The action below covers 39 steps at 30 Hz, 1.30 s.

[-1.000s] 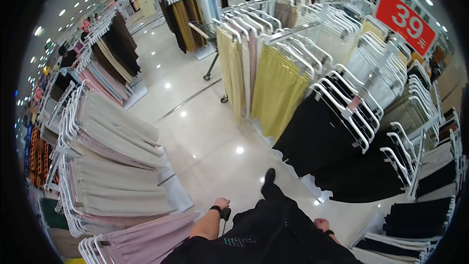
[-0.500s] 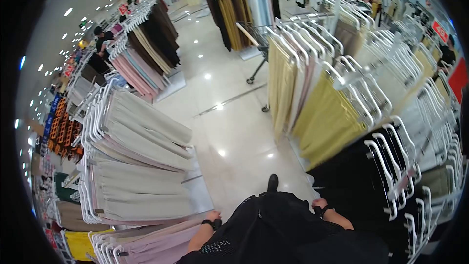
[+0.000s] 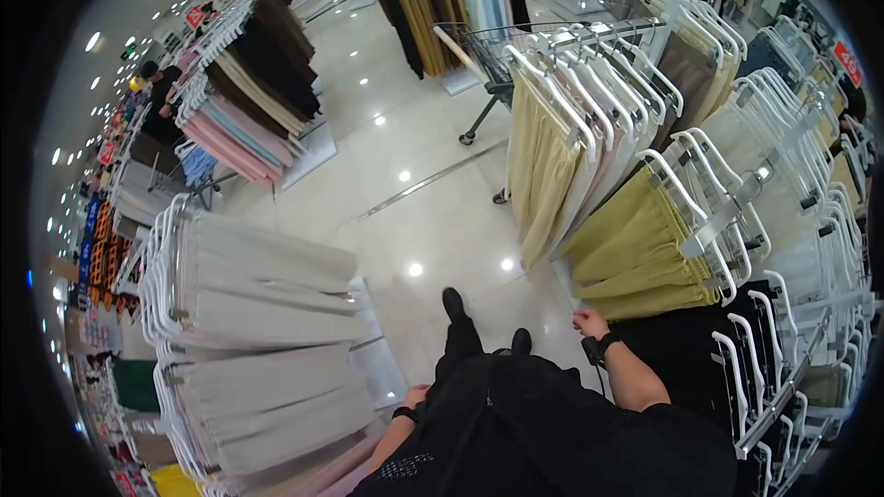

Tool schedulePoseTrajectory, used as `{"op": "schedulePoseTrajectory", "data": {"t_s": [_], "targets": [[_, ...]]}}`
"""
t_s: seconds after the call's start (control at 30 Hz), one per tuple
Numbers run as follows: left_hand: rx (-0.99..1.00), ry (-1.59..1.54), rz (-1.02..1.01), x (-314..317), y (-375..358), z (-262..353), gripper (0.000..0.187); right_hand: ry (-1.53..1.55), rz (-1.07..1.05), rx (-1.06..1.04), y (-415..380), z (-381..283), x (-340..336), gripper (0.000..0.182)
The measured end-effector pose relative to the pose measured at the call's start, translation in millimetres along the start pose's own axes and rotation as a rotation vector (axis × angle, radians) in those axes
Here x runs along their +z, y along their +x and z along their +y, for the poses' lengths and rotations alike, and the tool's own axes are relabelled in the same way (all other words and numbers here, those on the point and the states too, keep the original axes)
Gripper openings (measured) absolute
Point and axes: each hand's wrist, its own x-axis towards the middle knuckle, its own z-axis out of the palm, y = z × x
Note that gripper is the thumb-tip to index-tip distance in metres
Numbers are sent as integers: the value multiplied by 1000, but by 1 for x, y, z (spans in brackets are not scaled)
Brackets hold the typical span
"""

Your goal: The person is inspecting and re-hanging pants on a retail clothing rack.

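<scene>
My right hand (image 3: 591, 321) hangs ahead of my body, its fingers loosely bent and apart with nothing in them. A black strap with a small box and cable (image 3: 595, 350) is on that wrist. Close beside this hand hang olive-yellow trousers (image 3: 635, 253) and black trousers (image 3: 677, 350) on white hangers. My left hand (image 3: 416, 396) is low at my left side, its fingers mostly hidden against my dark clothing, with a black band on the wrist. Nearest to it are light grey trousers (image 3: 276, 396) hanging on the left rack.
A shopping cart (image 3: 497, 60) stands ahead, past cream trousers (image 3: 543, 147). The shiny tiled floor (image 3: 405, 230) runs between the racks. Farther left are pink trousers (image 3: 226, 147) and a person in dark clothes (image 3: 161, 101). A red sign (image 3: 847, 63) hangs at right.
I have moved forward along the aisle; the cart and the olive-yellow trousers are closer. My right hand has swung forward, and one foot has stepped ahead.
</scene>
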Motion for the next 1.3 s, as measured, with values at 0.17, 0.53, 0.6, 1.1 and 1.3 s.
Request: {"op": "schedulePoseTrajectory", "data": {"t_s": [0.17, 0.53, 0.6, 1.1, 1.3], "targets": [[-147, 29, -43, -52, 100, 44, 38, 42, 183, 100, -48, 106, -45, 17], [160, 199, -119, -196, 373, 283, 27, 398, 489, 275, -47, -8, 127, 22], [129, 39, -208, -204, 389, 324, 27, 343, 520, 312, -43, -57, 134, 22], [514, -406, -15, -220, 358, 633, 18, -161, 1033, -1152, -43, -633, 0, 27], [826, -402, -2, -242, 295, 759, 19, -481, 937, -1184, 28, -700, -8, 32]]}}
